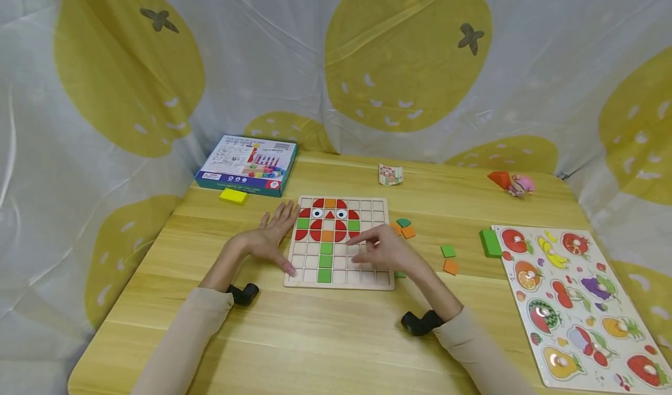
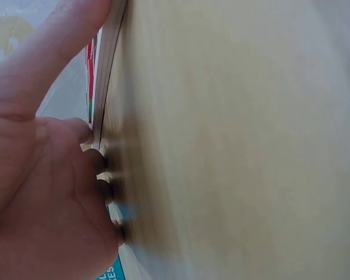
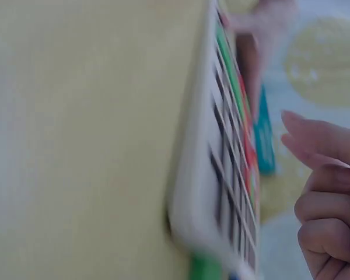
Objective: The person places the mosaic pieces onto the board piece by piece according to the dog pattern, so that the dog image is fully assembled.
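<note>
A square wooden grid board [image 1: 311,261] lies in front of me. Red, orange and green pieces and two eye pieces form a figure in its upper left, above a column of green squares [image 1: 325,261]. My left hand [image 1: 270,237] rests with spread fingers along the board's left edge, the thumb at its lower left corner. Over the right half of the board hovers my right hand [image 1: 385,248], index finger stretched out and thumb apart from it. In the right wrist view its other fingers [image 3: 326,207] are curled, and no piece shows between finger and thumb.
Loose green and orange tiles [image 1: 448,251] lie right of the board. Further right are a green block [image 1: 490,243] and a fruit puzzle board [image 1: 527,331]. A toy box [image 1: 247,164], a yellow block [image 1: 233,196], a small picture card [image 1: 391,174], a red block [image 1: 499,179] and a pink figurine [image 1: 521,185] lie farther back.
</note>
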Motion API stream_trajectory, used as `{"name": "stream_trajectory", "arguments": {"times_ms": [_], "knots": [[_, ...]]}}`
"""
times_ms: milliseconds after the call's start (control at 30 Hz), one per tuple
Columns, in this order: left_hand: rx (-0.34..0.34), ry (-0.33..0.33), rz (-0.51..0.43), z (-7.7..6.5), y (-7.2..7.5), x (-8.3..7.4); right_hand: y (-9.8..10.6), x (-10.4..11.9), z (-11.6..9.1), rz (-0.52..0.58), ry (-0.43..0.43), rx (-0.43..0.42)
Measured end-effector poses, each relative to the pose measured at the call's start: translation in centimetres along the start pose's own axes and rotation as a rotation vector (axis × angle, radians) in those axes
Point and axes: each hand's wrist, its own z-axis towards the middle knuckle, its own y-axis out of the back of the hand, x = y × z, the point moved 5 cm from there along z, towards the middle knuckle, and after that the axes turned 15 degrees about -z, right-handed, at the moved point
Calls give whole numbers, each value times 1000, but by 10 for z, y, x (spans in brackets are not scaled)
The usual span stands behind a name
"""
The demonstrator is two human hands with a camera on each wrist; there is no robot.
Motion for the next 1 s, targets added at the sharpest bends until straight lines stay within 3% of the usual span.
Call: {"name": "stream_trajectory", "arguments": {"times_ms": [167, 367, 633, 1000], "knots": [[2, 4, -4, 0, -1, 0, 45, -57, -15, 18, -159, -149], [1, 4, -16, 0, 0, 1, 58, -100, -18, 125, -245, -110], [5, -2, -4, 1, -2, 0, 61, -112, -17, 137, -289, -140], [2, -1, -14, 0, 0, -1, 65, -117, -24, 143, -292, -97]]}}
